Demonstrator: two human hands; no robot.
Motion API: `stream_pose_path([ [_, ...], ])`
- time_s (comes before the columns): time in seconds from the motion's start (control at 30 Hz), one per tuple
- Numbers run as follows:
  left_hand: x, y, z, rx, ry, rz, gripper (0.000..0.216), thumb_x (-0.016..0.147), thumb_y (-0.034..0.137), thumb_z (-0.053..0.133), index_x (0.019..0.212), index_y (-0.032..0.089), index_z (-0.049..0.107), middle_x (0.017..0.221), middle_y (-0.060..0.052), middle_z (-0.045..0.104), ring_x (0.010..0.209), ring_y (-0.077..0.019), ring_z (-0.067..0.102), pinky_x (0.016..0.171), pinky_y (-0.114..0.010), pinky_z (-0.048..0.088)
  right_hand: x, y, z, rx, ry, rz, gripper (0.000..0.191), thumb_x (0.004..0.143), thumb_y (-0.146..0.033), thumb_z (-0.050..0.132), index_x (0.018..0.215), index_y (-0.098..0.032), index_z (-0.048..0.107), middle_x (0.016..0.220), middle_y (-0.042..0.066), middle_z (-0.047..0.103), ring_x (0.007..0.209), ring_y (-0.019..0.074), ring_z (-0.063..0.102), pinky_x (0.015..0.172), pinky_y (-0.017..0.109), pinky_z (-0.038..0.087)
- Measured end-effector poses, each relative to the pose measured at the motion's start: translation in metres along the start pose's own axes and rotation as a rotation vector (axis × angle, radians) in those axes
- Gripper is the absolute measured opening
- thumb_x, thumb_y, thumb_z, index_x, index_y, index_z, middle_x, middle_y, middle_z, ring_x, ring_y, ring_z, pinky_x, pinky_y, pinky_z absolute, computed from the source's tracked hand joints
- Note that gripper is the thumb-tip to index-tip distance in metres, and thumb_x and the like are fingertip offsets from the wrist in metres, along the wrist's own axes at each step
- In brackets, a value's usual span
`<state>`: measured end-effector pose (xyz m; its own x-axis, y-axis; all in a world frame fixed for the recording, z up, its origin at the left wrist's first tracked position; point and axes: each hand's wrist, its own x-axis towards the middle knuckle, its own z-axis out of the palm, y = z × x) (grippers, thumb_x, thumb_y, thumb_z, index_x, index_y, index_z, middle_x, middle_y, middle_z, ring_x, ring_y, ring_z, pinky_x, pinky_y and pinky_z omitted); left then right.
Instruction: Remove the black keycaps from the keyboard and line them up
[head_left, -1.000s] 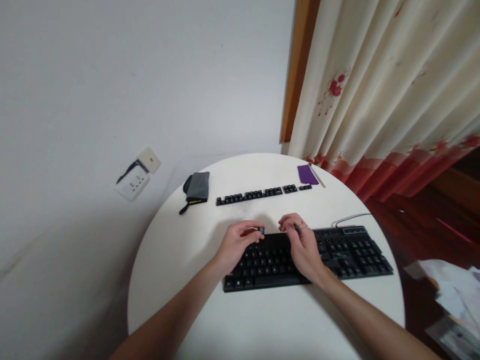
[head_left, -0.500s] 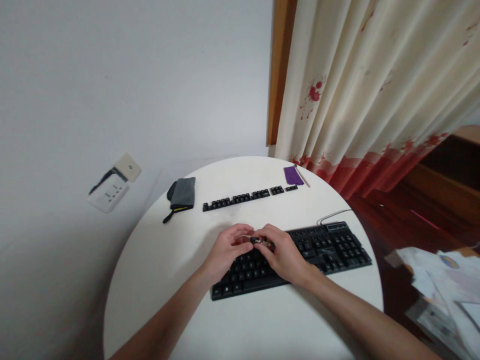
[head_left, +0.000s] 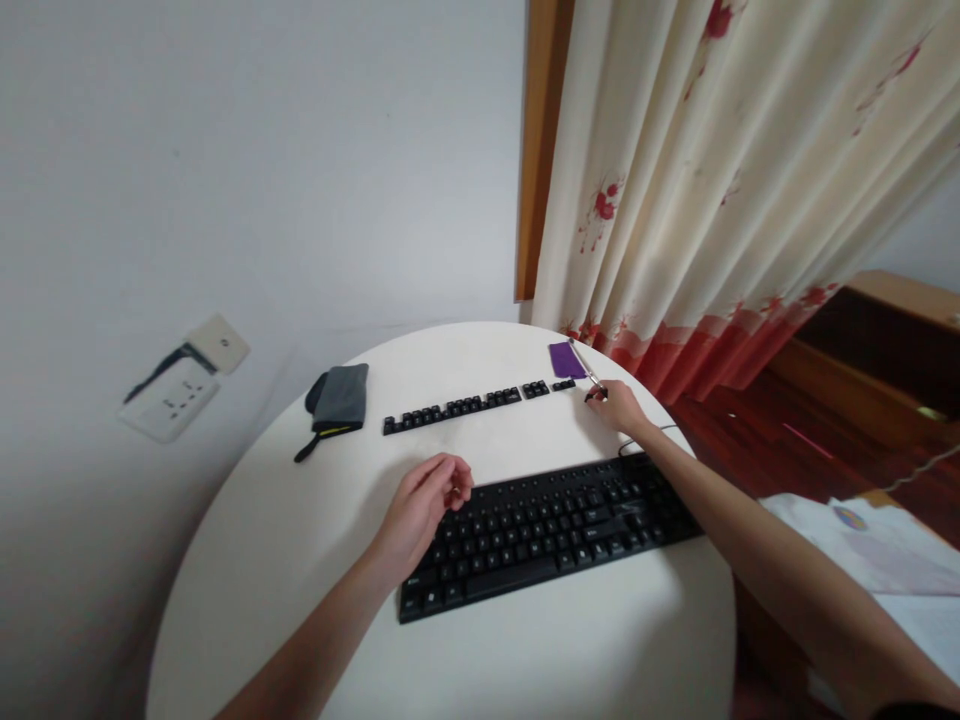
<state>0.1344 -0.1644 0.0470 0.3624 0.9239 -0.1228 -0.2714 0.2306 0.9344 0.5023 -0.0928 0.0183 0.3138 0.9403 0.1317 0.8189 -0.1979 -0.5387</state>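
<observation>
My left hand (head_left: pixel 429 502) hovers over the left end of a black keyboard (head_left: pixel 525 540). Its fingers are curled together, and whatever lies inside them, if anything, is hidden. Out at the far right of the table, my right hand (head_left: pixel 622 408) pinches a small black piece (head_left: pixel 596 395) with a thin shiny metal part; its exact kind is too small to tell. That hand is at the near end of a thin pale stick (head_left: pixel 582 358) beside a purple cloth (head_left: pixel 566 360). A row of loose black keycaps (head_left: pixel 461 406) runs along the table behind the keyboard, ending close to my right fingers.
A grey pouch (head_left: pixel 341 397) with a black strap lies on the round white table (head_left: pixel 270 560) at the left. The keyboard's cable (head_left: pixel 628 445) curves off its back right. Beyond are a wall socket (head_left: pixel 171 398), a curtain (head_left: pixel 637 250) and papers (head_left: pixel 862 545) at lower right.
My hands have parted. The right one has moved away and to the right with the small black piece, while the left stays over the keyboard's left end. The view has shifted slightly right.
</observation>
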Motion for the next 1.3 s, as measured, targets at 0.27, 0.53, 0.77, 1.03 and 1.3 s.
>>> stream_pose_path([
  [0.27, 0.0, 0.002, -0.001, -0.003, 0.015, -0.005, 0.025, 0.089, 0.038, 0.064, 0.084, 0.014, 0.066, 0.069, -0.003, 0.06, 0.065, -0.0131, 0.051, 0.058, -0.025, 0.037, 0.011, 0.008, 0.01, -0.08, 0.021, 0.06, 0.024, 0.076, -0.021, 0.069, 0.098, -0.015, 0.072, 0.087, 0.009, 0.074, 0.079, 0.02, 0.067, 0.066, 0.023, 0.041],
  [0.53, 0.001, 0.003, 0.002, -0.004, 0.027, -0.016, 0.026, 0.088, 0.039, 0.064, 0.082, 0.014, 0.066, 0.069, -0.003, 0.06, 0.064, -0.013, 0.051, 0.058, -0.025, 0.036, 0.024, 0.003, 0.016, -0.145, 0.022, 0.138, 0.013, 0.079, -0.025, 0.069, 0.083, -0.013, 0.072, 0.086, 0.015, 0.074, 0.083, 0.0247, 0.069, 0.067, 0.025, 0.043],
  [0.77, 0.0, 0.003, -0.001, -0.011, 0.02, -0.017, 0.026, 0.09, 0.038, 0.062, 0.081, 0.014, 0.065, 0.069, -0.003, 0.06, 0.065, -0.0131, 0.051, 0.058, -0.025, 0.036, 0.037, 0.003, 0.022, -0.159, 0.009, 0.138, 0.016, 0.083, -0.024, 0.066, 0.091, -0.012, 0.071, 0.093, 0.018, 0.073, 0.089, 0.0263, 0.068, 0.073, 0.027, 0.045],
  [1.03, 0.0, 0.004, -0.001, -0.018, 0.018, -0.015, 0.027, 0.089, 0.039, 0.062, 0.081, 0.014, 0.065, 0.069, -0.003, 0.059, 0.064, -0.0139, 0.05, 0.058, -0.025, 0.036, 0.041, 0.004, 0.025, -0.16, 0.003, 0.115, 0.018, 0.083, -0.023, 0.063, 0.095, -0.012, 0.07, 0.095, 0.018, 0.073, 0.09, 0.026, 0.068, 0.075, 0.028, 0.045],
  [1.3, 0.0, 0.005, -0.001, -0.02, 0.02, -0.006, 0.026, 0.09, 0.038, 0.062, 0.082, 0.014, 0.065, 0.068, -0.003, 0.058, 0.065, -0.0139, 0.05, 0.058, -0.025, 0.035, 0.041, 0.001, 0.024, -0.152, 0.005, 0.086, 0.017, 0.084, -0.021, 0.061, 0.095, -0.013, 0.071, 0.095, 0.017, 0.073, 0.092, 0.0261, 0.068, 0.075, 0.027, 0.045],
])
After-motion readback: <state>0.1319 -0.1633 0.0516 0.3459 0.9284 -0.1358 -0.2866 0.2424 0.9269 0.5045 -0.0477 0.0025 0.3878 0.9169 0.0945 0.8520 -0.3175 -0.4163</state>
